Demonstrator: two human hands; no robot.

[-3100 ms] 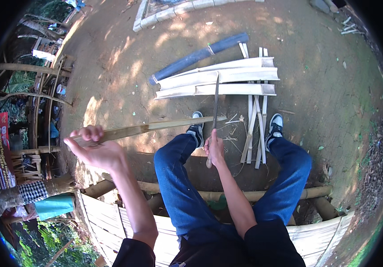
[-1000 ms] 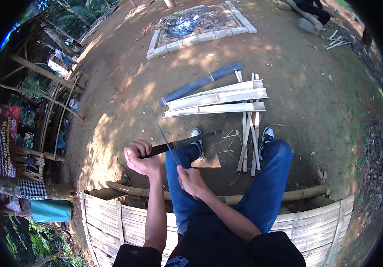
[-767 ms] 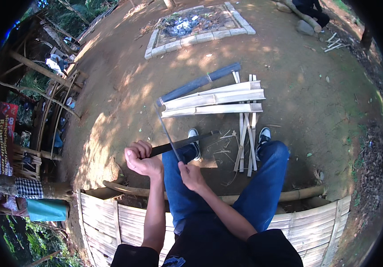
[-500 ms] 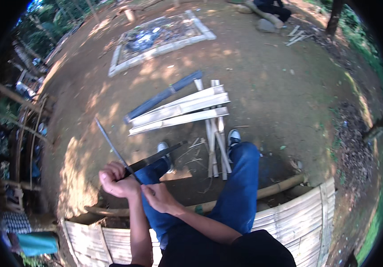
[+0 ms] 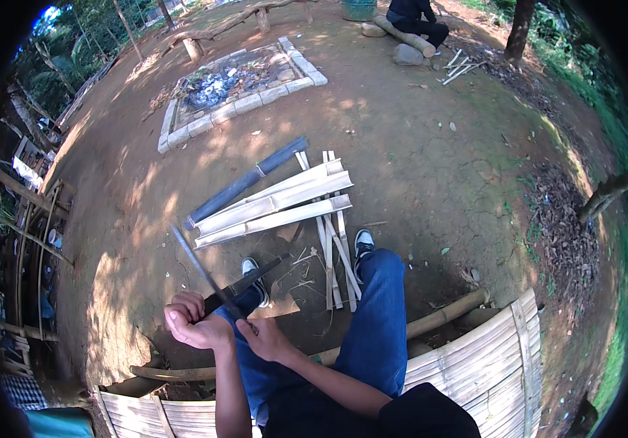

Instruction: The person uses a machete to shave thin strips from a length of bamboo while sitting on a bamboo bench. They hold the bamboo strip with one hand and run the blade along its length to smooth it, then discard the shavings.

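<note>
My left hand [image 5: 198, 321] is closed around the handle of a machete [image 5: 257, 274], whose dark blade points away to the right over my left leg. Just to its right, my right hand [image 5: 266, 341] grips a long, narrow grey rod-like tool [image 5: 195, 255]; its exact kind is unclear. This tool slants up to the left and crosses the machete close to its handle, though whether they touch I cannot tell. Split bamboo pieces [image 5: 284, 201] lie on the ground beyond my feet, beside a dark bamboo pole [image 5: 244, 184]. Thinner bamboo strips [image 5: 339, 266] lie partly under them.
I sit on a bamboo-slat bench [image 5: 474, 361] with a bamboo pole [image 5: 445, 312] along its front. Shavings [image 5: 306, 274] litter the ground between my feet. Farther off are a brick-edged fire pit [image 5: 237, 106], a seated person [image 5: 416, 25] and a log [image 5: 409, 36].
The view has tilted up slightly and turned right, so the ground things sit lower and farther left. Both hands keep their holds, and the grey tool has shifted slightly against the machete.
</note>
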